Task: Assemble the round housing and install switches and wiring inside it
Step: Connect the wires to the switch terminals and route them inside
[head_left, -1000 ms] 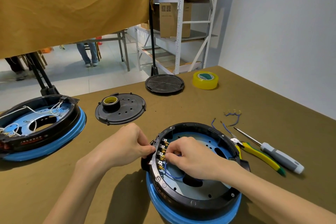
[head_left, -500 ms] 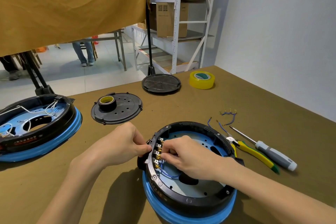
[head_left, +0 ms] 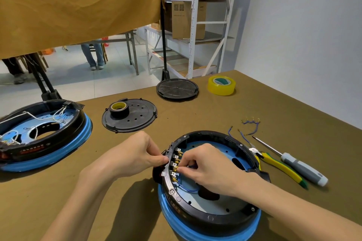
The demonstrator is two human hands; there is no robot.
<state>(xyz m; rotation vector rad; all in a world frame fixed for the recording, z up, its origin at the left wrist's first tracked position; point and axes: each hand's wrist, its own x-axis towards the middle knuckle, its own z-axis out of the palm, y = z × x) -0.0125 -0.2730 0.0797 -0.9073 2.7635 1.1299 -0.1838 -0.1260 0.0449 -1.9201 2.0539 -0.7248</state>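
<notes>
Your right hand (head_left: 210, 168) is edging down the switch row (head_left: 175, 164), pinching a blue wire (head_left: 187, 189) terminal, while your left hand (head_left: 137, 154) is gripping the housing (head_left: 211, 215) rim, so wiring is progressing.

Workshop floor, cloth-covered bench (head_left: 274, 123) strewn with screwdriver (head_left: 293, 162), pliers (head_left: 278, 166), tape rolls (head_left: 221, 85), metal shelving (head_left: 194, 25) stacked with cardboard boxes (head_left: 186, 19), bare tiled floor beyond

left grip (head_left: 137, 152) curled, right grip (head_left: 207, 166) pinching
</notes>
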